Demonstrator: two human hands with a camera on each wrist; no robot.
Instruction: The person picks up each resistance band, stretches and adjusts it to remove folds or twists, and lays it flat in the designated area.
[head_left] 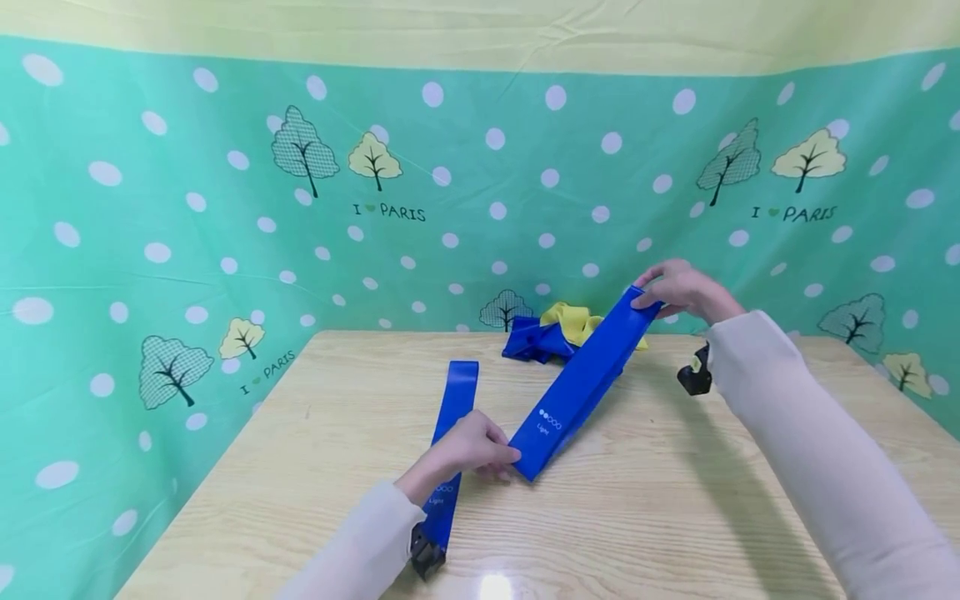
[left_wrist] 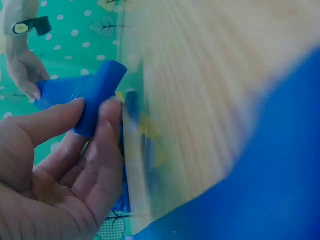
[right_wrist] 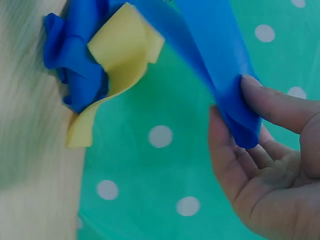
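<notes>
A blue resistance band marked "Light" is stretched out flat as a loop between both hands, slanting up to the right. My left hand pinches its lower end between thumb and fingers, as the left wrist view shows at the folded end. The upper end is pinched by my right hand, thumb on top and fingers beneath. Under my left wrist a second blue band, also printed "Light", lies lengthwise on the table, partly hidden by the hand and sleeve.
At the table's back edge sits a crumpled pile of a blue band and a yellow band, partly behind the held band. A green dotted curtain hangs behind the wooden table.
</notes>
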